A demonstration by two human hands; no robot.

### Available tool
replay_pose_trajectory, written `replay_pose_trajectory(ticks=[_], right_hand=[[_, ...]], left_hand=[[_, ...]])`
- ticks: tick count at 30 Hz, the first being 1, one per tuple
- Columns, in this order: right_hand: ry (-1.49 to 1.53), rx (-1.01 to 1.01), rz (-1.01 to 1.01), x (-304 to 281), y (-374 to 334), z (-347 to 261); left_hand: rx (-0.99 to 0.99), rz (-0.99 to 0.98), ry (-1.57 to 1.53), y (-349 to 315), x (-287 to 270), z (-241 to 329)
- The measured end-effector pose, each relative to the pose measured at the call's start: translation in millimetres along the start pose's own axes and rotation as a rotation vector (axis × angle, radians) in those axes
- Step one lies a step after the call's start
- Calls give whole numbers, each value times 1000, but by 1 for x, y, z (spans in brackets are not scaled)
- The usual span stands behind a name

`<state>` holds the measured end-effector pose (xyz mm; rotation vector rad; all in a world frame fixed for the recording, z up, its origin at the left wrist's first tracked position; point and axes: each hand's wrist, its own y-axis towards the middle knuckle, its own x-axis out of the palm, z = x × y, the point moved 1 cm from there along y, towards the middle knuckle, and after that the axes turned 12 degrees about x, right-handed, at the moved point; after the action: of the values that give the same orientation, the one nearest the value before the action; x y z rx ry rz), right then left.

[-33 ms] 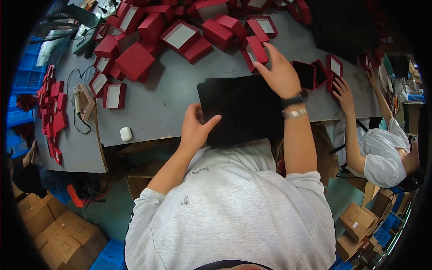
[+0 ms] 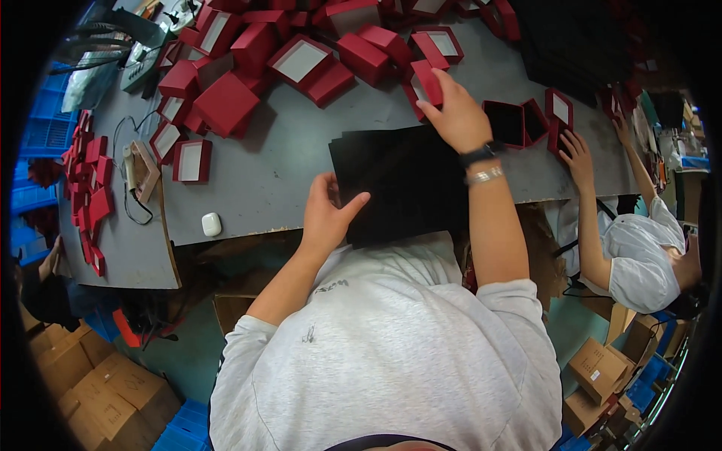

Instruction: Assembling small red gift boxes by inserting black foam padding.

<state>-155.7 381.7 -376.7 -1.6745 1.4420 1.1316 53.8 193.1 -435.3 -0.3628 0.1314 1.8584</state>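
One edge of the black sheets (image 2: 406,180) is gripped in our left hand (image 2: 326,214), presumably for steadiness; our right hand (image 2: 462,120) spans a red box (image 2: 426,83), closure not discernible.

Left fingers (image 2: 356,202) on black sheets (image 2: 406,180); right fingers (image 2: 444,80), red box (image 2: 426,81).

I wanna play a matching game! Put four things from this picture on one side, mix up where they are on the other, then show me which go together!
Things:
1. left hand
2. right hand
3. small white case
4. wristband

Places:
A. near the front edge of the table
B. at a red box
C. on the right forearm side of a hand
D. at the left edge of the black sheets

Pairs: 1-D, 2-B, 3-A, 4-C
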Motion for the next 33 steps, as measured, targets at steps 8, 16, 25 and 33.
replay_pose_trajectory(ticks=[8,16,25,33], right_hand=[[598,135,211,-38,-28,-7],[926,92,737,-37,-56,28],[749,347,104,35,-69,1],[681,251,37,22,-71,-7]], left_hand=[[132,19,184,-10,-4,16],[20,-47,-70,14,1,3],[-3,71,-502,39,-4,6],[90,451,-756,20,-103,13]])
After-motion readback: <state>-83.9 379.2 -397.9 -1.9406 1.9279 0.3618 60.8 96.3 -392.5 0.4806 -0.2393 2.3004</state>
